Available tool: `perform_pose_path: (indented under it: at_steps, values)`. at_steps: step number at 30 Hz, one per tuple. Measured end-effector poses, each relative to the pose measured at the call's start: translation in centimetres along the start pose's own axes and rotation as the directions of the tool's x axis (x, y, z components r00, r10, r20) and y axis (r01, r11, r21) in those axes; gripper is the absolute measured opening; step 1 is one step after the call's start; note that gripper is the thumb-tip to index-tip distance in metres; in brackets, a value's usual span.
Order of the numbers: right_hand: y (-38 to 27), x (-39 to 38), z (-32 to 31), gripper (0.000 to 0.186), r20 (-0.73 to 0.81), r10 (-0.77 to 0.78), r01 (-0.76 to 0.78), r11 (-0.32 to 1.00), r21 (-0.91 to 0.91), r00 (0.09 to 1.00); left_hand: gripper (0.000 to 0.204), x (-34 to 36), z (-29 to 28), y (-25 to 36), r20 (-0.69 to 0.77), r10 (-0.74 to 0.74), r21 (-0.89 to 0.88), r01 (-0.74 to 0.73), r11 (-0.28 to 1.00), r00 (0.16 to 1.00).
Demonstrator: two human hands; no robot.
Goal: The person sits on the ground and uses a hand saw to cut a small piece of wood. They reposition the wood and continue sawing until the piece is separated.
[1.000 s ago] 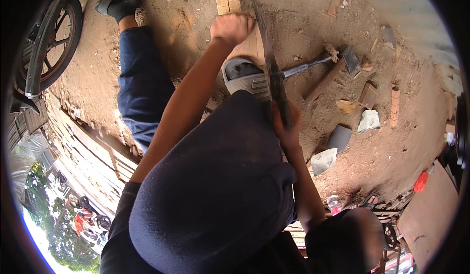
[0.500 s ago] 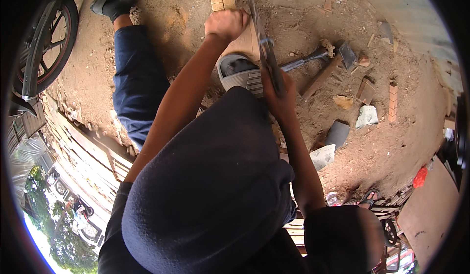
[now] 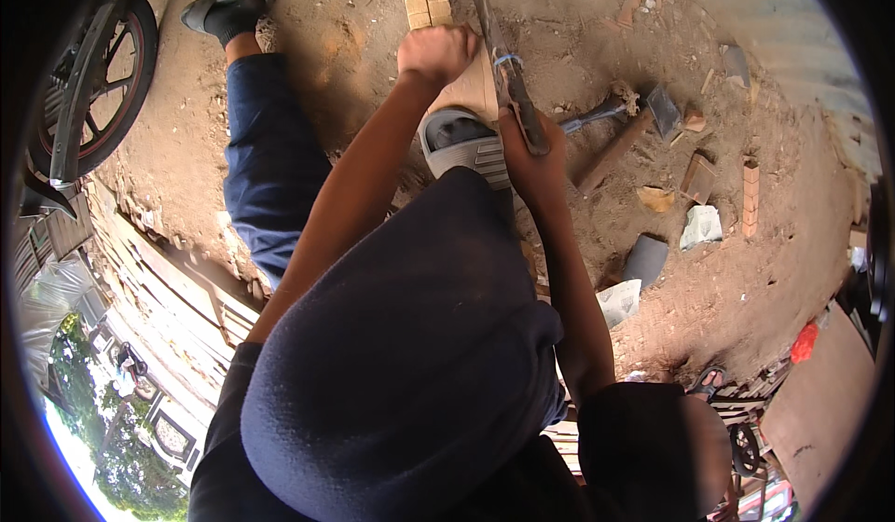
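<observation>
Motorcycle wheel point(image 3: 147, 65): far left of the grey slide sandal point(image 3: 485, 157), our landmark, worn on the foot that comes down by the near end of the board.
Dark shoe point(image 3: 224, 11): up and left of the sandal, leg stretched out.
Grooved wooden blocks point(image 3: 427, 6): straight beyond the sandal, crossed by neat lines, right up against the knuckles.
Left hand point(image 3: 434, 54): just beyond the sandal, a fist bearing down at the blocks' near end; its fingers curl out of sight, so whether they clamp anything, I cannot tell!
Wooden board point(image 3: 478, 91): between fist and sandal, partly covered by both.
Handsaw point(image 3: 513, 84): just right of the sandal, seen nearly edge-on, blade pointing away, blue tie round it.
Right hand point(image 3: 541, 163): right beside the sandal, fingers clamped firmly on the saw's handle.
Metal-headed tool point(image 3: 664, 112): well right of the sandal, lying on the dirt.
Striped wooden strip point(image 3: 750, 198): farthest right of the sandal among the loose pieces.
Sawing progress: grooves done on the blocks; the sawing looks mid-job, and how much cutting is left, nobody can say from here.
</observation>
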State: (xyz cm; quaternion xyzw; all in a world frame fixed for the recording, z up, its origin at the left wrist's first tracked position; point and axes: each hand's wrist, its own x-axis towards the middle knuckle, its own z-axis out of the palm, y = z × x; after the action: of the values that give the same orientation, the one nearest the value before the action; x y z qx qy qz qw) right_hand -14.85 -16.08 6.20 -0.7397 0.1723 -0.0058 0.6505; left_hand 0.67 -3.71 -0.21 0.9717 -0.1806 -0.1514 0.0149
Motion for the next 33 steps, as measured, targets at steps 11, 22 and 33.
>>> perform_pose_path:
  at_steps: [11,22,33]
  values:
    - [0.4,-0.6,-0.6,0.02,0.006,0.032,-0.031,0.998,-0.054,0.999,0.041,0.1,0.4,0.0,-0.024,0.007,-0.034,-0.008,0.999,1.0]
    - [1.8,-3.8,-1.3,0.018,0.04,-0.017,0.021,0.993,-0.112,0.999,0.048,0.0,1.5,-0.6,-0.162,0.026,-0.014,-0.029,0.999,0.986]
    - [1.4,-4.8,-1.5,0.017,0.047,0.047,-0.039,0.988,-0.151,0.998,0.053,0.0,2.0,-1.3,-0.221,0.019,-0.039,-0.029,0.999,0.975]
